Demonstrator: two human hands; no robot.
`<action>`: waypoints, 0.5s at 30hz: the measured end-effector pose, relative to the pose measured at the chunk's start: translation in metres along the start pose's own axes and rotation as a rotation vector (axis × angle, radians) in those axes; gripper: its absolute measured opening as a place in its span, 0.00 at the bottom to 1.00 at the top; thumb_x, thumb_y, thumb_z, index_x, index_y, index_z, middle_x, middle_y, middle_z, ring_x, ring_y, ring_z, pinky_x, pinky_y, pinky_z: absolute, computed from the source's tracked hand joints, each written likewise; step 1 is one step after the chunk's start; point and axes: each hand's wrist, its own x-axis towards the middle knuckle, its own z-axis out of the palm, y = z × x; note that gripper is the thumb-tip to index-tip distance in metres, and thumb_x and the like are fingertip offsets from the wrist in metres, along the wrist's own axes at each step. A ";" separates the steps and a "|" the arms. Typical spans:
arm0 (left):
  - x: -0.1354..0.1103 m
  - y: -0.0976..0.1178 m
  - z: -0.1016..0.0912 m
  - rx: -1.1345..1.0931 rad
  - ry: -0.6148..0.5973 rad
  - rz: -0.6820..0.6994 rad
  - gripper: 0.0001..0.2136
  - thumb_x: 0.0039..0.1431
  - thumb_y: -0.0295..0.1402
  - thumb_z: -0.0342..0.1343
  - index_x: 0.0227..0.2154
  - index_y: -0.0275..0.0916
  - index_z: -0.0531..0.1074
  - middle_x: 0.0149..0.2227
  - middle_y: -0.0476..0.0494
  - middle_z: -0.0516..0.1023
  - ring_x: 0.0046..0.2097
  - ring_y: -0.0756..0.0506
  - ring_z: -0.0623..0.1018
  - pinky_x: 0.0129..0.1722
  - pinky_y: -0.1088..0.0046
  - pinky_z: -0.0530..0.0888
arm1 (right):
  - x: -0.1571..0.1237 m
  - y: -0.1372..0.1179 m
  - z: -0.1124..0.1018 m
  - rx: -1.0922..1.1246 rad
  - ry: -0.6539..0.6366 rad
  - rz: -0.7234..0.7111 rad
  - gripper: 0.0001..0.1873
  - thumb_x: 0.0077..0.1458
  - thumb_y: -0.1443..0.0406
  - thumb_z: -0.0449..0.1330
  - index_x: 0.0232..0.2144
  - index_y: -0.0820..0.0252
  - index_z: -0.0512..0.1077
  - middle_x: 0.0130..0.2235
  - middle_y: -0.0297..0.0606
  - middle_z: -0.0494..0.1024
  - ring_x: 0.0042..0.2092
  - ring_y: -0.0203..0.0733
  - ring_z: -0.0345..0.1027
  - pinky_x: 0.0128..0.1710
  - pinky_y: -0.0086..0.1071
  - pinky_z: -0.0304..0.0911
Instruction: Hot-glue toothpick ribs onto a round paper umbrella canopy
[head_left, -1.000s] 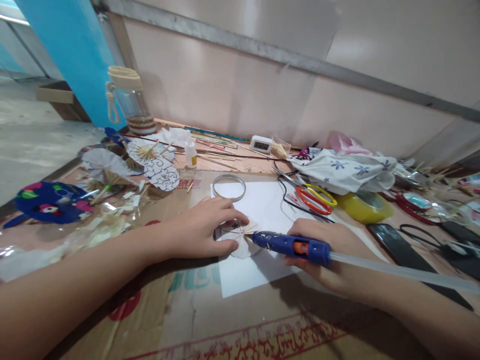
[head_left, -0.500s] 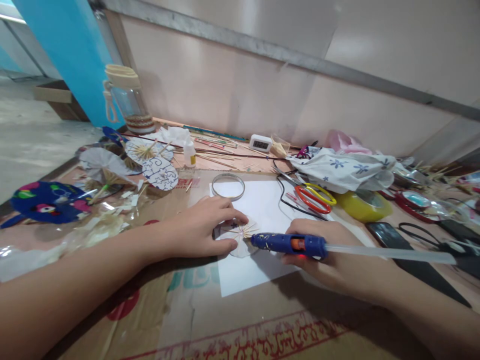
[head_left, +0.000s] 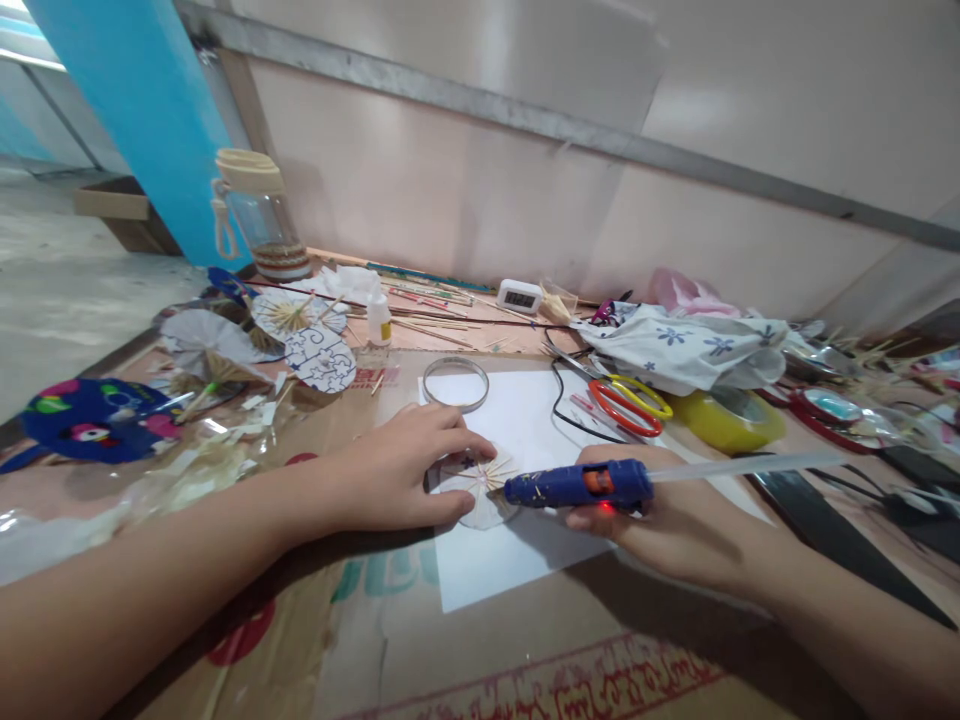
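A small round paper umbrella (head_left: 486,515), pale with thin wooden ribs meeting at its centre, lies spread on a white sheet of paper (head_left: 495,580). My left hand (head_left: 412,465) holds it down, thumb and forefinger on its left part. In my right hand (head_left: 675,525) is a blue hot glue gun (head_left: 562,487) with a red light lit and a long clear glue stick (head_left: 750,464) out of its back. The nozzle points left, at the ribs near the umbrella's centre; whether it touches them I cannot tell.
A metal ring (head_left: 454,361) lies behind my left hand. Scissors (head_left: 626,405) and a yellow tape roll (head_left: 731,420) are at right. Finished-looking paper umbrellas (head_left: 320,360), a glue bottle (head_left: 379,320), a timer (head_left: 519,296) and a glass bottle (head_left: 274,225) stand or lie behind and left.
The glue gun's rear and the glue stick have swung upward, and the nozzle sits slightly lower over the ribs. My left hand stays on the umbrella. The view has shifted slightly.
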 end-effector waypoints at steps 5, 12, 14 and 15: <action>0.000 -0.001 0.000 -0.011 -0.005 -0.012 0.22 0.60 0.39 0.61 0.57 0.43 0.77 0.48 0.41 0.76 0.51 0.37 0.75 0.50 0.60 0.70 | 0.000 -0.001 0.000 0.000 -0.008 0.003 0.12 0.59 0.59 0.65 0.25 0.56 0.72 0.26 0.33 0.78 0.27 0.40 0.68 0.27 0.30 0.55; -0.001 -0.001 0.002 0.001 0.019 -0.007 0.21 0.59 0.38 0.62 0.56 0.45 0.77 0.46 0.43 0.76 0.49 0.38 0.75 0.50 0.61 0.71 | 0.000 -0.001 -0.001 -0.022 -0.027 -0.004 0.14 0.60 0.56 0.63 0.26 0.57 0.73 0.27 0.35 0.79 0.28 0.41 0.68 0.28 0.30 0.54; -0.002 -0.001 0.002 0.000 0.024 -0.011 0.21 0.59 0.37 0.63 0.56 0.45 0.77 0.46 0.43 0.76 0.49 0.38 0.75 0.50 0.62 0.71 | 0.000 -0.003 -0.001 -0.030 -0.053 0.031 0.14 0.60 0.56 0.63 0.26 0.57 0.73 0.27 0.35 0.79 0.28 0.41 0.68 0.28 0.30 0.54; -0.002 -0.001 0.002 0.001 0.026 -0.014 0.21 0.59 0.37 0.63 0.56 0.45 0.77 0.46 0.43 0.76 0.49 0.38 0.75 0.50 0.62 0.71 | 0.001 -0.004 -0.002 -0.036 -0.061 0.047 0.14 0.60 0.57 0.64 0.25 0.57 0.72 0.26 0.35 0.78 0.28 0.41 0.68 0.28 0.30 0.54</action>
